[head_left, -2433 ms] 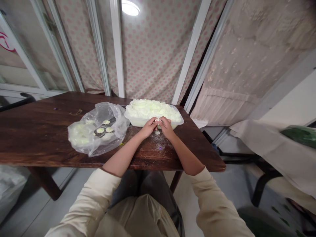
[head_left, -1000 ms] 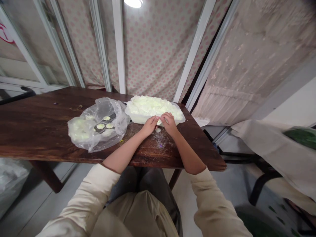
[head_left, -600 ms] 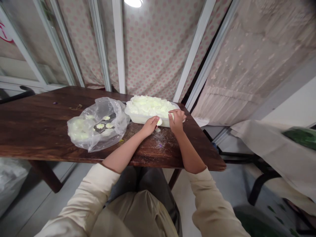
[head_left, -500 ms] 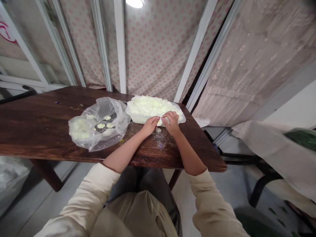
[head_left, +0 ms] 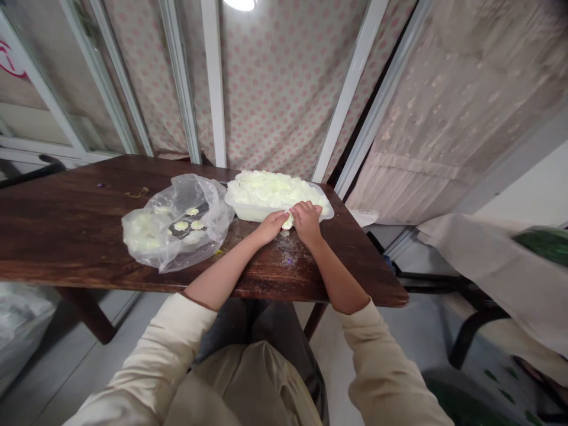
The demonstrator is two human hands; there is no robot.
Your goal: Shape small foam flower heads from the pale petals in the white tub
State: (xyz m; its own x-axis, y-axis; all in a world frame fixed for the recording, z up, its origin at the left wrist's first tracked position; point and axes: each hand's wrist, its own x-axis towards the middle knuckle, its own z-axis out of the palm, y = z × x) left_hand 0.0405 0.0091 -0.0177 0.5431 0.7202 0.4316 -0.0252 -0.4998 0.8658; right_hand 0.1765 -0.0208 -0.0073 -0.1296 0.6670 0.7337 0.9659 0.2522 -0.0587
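Note:
My left hand [head_left: 269,227] and my right hand [head_left: 306,222] meet in front of a white plastic tub [head_left: 248,212] heaped with pale yellow-white flowers [head_left: 266,188]. Both hands pinch one small pale flower [head_left: 289,222] between their fingertips, just above the dark wooden table [head_left: 66,231]. A tiny pale scrap [head_left: 284,233] lies on the table below the hands. Both forearms rest over the table's near edge.
A crumpled clear plastic bag [head_left: 175,223] holding several pale flowers lies left of the tub. White dust speckles the wood [head_left: 286,255] near the hands. A black chair frame [head_left: 470,331] and a draped cloth [head_left: 492,272] stand to the right. Patterned curtain hangs behind the table.
My right hand reached to the tub's right end, then came back to the left hand. Both hands now pinch the small flower together.

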